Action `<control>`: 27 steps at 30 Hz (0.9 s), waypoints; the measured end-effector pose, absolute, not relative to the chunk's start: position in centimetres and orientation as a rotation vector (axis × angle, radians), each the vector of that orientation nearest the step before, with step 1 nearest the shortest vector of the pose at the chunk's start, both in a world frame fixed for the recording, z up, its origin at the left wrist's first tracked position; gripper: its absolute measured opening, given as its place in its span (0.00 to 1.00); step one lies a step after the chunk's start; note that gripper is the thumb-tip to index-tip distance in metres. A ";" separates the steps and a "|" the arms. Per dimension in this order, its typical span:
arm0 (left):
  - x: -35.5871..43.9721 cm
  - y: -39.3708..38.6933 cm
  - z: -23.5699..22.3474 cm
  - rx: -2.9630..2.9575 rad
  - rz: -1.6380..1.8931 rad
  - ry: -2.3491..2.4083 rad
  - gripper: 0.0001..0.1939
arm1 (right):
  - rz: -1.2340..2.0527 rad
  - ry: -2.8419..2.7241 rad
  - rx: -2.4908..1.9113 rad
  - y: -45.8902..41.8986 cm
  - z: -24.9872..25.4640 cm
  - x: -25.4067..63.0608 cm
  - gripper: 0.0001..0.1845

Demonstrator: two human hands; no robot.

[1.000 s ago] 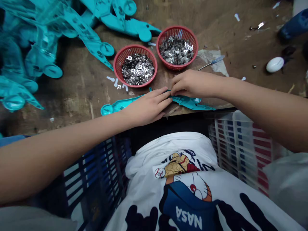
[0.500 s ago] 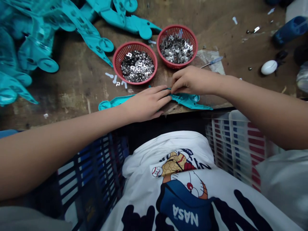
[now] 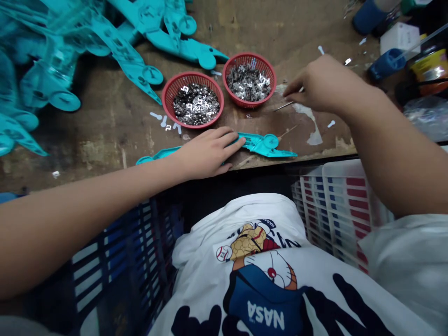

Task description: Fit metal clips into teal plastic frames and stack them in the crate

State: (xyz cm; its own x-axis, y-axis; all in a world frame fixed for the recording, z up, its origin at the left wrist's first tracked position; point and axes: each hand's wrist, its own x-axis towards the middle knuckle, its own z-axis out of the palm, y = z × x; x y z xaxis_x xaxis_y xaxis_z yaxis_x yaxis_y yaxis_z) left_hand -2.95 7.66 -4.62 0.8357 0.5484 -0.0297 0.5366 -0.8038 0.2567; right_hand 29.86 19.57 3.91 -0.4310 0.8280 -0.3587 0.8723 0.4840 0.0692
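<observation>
The teal part (image 3: 259, 143) lies along the near edge of the table (image 3: 140, 60), below the two red baskets, and the left hand (image 3: 210, 151) rests across its middle, fingers stretched out, slightly apart, not wrapped round it. I'd bet it's thin moulded plastic: light, fairly stiff, a bit slick on the smooth faces, and the narrow pointed end would probably snap or flex first. I'd hold it by the wider middle, or pin it flat like this (honestly, fingertip pressure seems plenty). As for what differs from a second ago: the right hand (image 3: 320, 86), then pinching at the part beside the left one, is now off by the thin tool (image 3: 283, 107), thumb and finger close together over it. Can't tell if they're clamped on it, since the hand hides the handle. The left hand stays put.
</observation>
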 end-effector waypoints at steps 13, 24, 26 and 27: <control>-4.7 8.2 -7.1 2.671 0.289 0.913 0.35 | -0.238 2.176 1.400 17.4 4.4 28.2 0.13; -4.4 8.4 -6.7 2.638 0.185 0.894 0.52 | -0.474 2.799 1.122 15.7 -2.1 27.3 0.09; -4.2 8.5 -6.6 2.634 0.201 0.911 0.52 | -0.405 2.749 1.148 15.2 -1.6 27.0 0.08; -4.0 8.5 -6.6 2.632 0.201 0.918 0.51 | -0.405 2.744 1.155 14.9 -1.4 26.9 0.08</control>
State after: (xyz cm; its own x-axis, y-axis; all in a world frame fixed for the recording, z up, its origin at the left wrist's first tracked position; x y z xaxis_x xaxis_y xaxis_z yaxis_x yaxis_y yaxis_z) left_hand -4.04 8.50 -6.64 0.7806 0.6247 0.0200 0.5757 -0.7311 0.3661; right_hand 26.87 14.93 -1.42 -0.6965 0.6805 -0.2277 0.7173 0.6697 -0.1925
